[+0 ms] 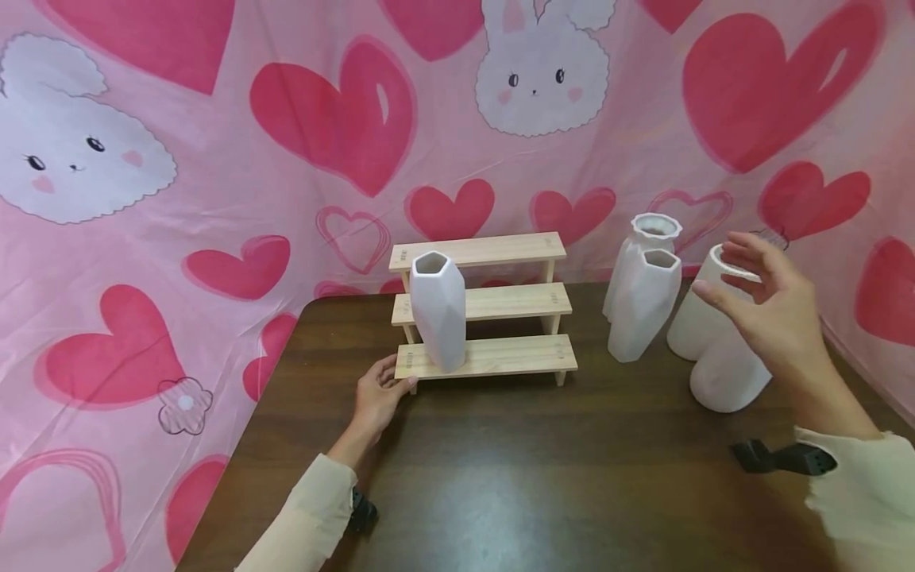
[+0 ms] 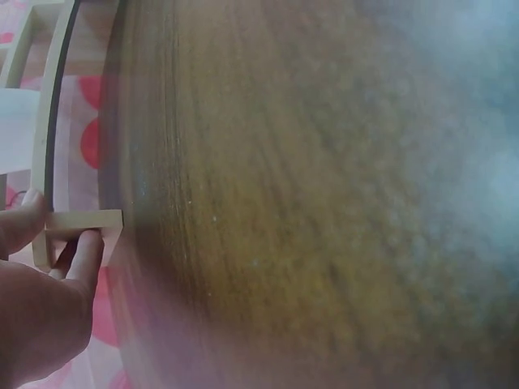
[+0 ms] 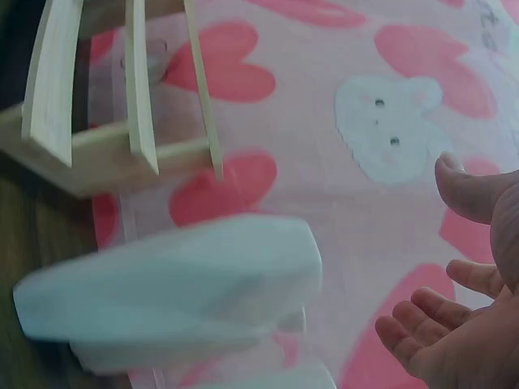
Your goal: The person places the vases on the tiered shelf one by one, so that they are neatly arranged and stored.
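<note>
A three-step wooden display stand [image 1: 518,354] stands on the dark table, with a white faceted vase [image 1: 439,314] upright on the left part of its lowest step. My left hand [image 1: 377,401] grips that step's left end; in the left wrist view the thumb lies on the board and fingers [image 2: 87,255] reach beneath it. Raised over the white vases at the right, my right hand [image 1: 775,306] has its fingers spread and holds nothing. Nearest to it are a wide-mouthed vase [image 1: 689,322] and a rounded white vase [image 1: 725,380], both partly hidden by the hand.
Left of those two stand a second faceted vase [image 1: 643,310] and, behind it, a vase with a scalloped rim [image 1: 656,226]. A pink cloth [image 1: 286,159] printed with hearts and rabbits hangs behind the table [image 1: 500,461] and along its sides.
</note>
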Action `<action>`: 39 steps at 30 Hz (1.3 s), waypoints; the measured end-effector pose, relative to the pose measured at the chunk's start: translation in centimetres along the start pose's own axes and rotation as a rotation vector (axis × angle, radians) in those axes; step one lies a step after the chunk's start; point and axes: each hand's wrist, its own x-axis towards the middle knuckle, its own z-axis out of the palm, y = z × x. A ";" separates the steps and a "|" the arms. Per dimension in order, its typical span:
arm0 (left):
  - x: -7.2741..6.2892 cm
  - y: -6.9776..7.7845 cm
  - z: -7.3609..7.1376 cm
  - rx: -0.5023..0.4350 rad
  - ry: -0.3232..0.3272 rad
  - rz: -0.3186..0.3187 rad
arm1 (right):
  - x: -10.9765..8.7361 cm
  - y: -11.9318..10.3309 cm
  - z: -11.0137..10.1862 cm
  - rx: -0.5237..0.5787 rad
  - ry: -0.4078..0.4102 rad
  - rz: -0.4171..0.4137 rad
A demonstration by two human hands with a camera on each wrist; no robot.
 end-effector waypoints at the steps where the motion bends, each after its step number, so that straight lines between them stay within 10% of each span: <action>1: 0.0 0.0 0.0 -0.004 0.000 0.000 | -0.1 0.2 -0.4 -0.020 0.008 0.011; 12: 0.0 -0.1 0.1 0.004 0.004 -0.013 | -0.6 3.1 -5.6 -0.321 0.131 0.144; 23: 0.2 -0.1 0.0 0.009 0.009 -0.014 | -1.3 10.7 -8.0 -0.140 -0.134 0.233; 39: 0.1 -0.2 0.1 -0.008 0.016 -0.009 | -2.4 9.9 -6.8 -0.140 -0.143 0.243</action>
